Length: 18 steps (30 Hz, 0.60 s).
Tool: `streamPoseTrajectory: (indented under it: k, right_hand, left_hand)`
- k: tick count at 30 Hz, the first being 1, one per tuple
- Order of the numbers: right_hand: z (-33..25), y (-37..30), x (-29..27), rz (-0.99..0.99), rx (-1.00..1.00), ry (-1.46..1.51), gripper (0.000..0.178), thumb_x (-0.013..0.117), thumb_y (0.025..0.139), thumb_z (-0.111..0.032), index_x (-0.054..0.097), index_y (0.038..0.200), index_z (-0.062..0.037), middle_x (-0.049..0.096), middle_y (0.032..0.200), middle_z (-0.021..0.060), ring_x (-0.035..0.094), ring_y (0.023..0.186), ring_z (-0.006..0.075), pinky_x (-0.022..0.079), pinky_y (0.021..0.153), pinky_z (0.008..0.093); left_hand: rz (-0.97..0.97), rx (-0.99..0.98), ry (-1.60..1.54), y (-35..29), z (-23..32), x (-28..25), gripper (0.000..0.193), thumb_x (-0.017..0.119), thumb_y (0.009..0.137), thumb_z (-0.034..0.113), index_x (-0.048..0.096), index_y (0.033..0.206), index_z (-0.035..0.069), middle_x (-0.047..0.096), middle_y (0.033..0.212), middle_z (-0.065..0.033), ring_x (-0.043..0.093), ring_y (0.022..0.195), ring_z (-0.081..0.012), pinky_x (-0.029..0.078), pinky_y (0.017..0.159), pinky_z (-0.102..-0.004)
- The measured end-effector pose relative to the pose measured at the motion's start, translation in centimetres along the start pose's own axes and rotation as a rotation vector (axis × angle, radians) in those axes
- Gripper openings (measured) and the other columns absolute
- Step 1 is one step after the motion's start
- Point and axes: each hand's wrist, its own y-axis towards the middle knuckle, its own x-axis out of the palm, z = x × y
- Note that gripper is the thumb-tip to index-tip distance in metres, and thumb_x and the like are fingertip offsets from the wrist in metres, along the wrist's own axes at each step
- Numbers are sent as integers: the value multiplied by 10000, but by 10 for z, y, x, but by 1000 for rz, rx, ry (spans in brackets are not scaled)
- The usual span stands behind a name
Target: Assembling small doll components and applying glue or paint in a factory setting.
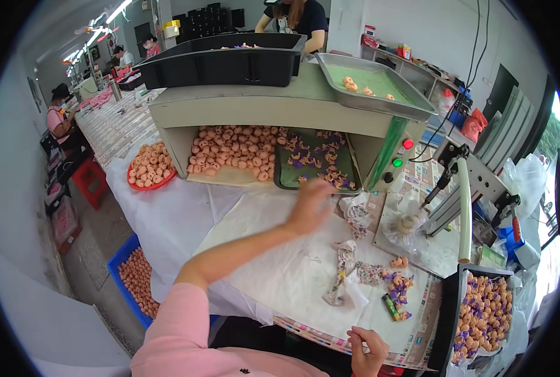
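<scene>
My left hand (310, 206) stretches over the table to the front edge of a dark green tray (286, 173) holding small doll bodies (321, 154) in purple. Motion smears its fingers, and anything in them is hidden. My right hand (368, 352) is low at the table's front edge, its fingers curled together; I cannot make out what they hold, if anything. Beyond it, a small cluster of purple-clad doll pieces (400, 286) lies beside a small green cylinder (391, 306) and crumpled flowered cloth (344, 267). Round doll heads (233, 151) are heaped left of the tray under the shelf.
A red bowl of heads (149, 168) stands left, above a blue crate (122, 270). A lever press (446, 182) stands right, behind a black bin of doll pieces (481, 314). A black tray (223, 66) and metal tray (380, 88) top the shelf. Other people work beyond.
</scene>
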Motion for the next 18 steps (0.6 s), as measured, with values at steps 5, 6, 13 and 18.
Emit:
streamPoseTrajectory:
  k: [5, 6, 13, 18]
  right_hand:
    - [-12, 11, 20, -28, -70, -49, 133, 641, 880, 7, 691, 1003, -1, 694, 855, 129, 669, 726, 208, 519, 636, 287]
    - [-16, 15, 25, -46, -70, -30, 136, 646, 874, 10, 691, 1002, -4, 695, 857, 133, 670, 725, 214, 519, 636, 290]
    - [-35, 30, 57, -30, -58, -81, 127, 674, 840, 11, 695, 964, -3, 690, 843, 145, 673, 738, 240, 513, 645, 302]
    - [-34, 38, 63, -72, 50, -120, 114, 672, 837, 9, 696, 948, -4, 687, 844, 146, 671, 743, 258, 513, 649, 309]
  left_hand:
    - [191, -178, 672, 10, -126, -120, 559, 697, 726, 254, 539, 1223, 52, 462, 1235, -199, 435, 1161, -388, 403, 949, -494]
    - [182, -218, 798, 11, -149, -138, 618, 689, 740, 325, 520, 1270, 57, 448, 1268, -211, 425, 1179, -402, 400, 962, -500]
    - [-106, -525, 1125, 84, -185, -193, 663, 580, 850, 471, 446, 1410, 142, 408, 1450, -153, 346, 1339, -348, 404, 976, -517]
    - [-75, -466, 957, 113, -236, -188, 590, 586, 859, 452, 512, 1357, 144, 475, 1404, -138, 407, 1310, -306, 429, 957, -481]
